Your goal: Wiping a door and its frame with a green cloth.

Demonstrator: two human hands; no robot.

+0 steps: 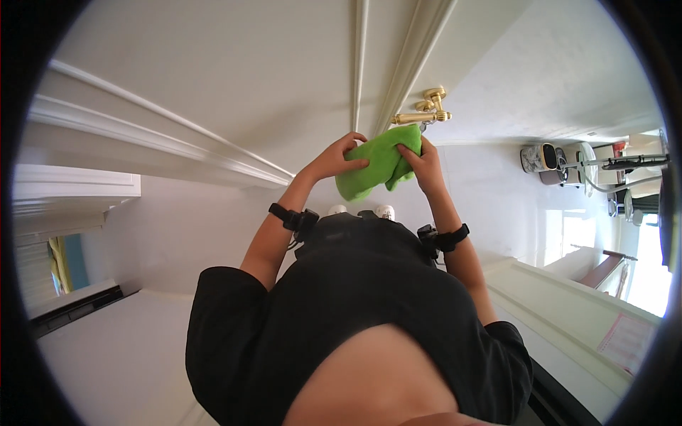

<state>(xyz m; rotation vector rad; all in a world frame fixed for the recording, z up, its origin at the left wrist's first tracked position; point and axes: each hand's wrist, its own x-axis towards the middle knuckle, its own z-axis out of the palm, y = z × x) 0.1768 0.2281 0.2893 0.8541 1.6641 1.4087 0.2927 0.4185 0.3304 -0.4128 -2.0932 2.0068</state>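
Observation:
A bright green cloth point(375, 160), folded over on itself, is held in front of my body between both hands. My left hand point(341, 156) grips its left end, the thumb lying on top. At the right end, my right hand point(423, 160) pinches the cloth between thumb and fingers, with a loose fold hanging beneath. Just beyond the cloth is a brass lever door handle point(421, 116), mounted on a white panelled door point(298, 96). Part of a small metal piece, perhaps a key, shows below the handle, mostly hidden by the cloth.
Moulded door framing point(160, 141) runs along the left. On the pale floor point(474, 181) at the right stand a patterned bin point(532, 158) and other household items. A sheet of paper point(626, 341) is fixed to a surface at lower right. My shoes point(384, 212) show below the cloth.

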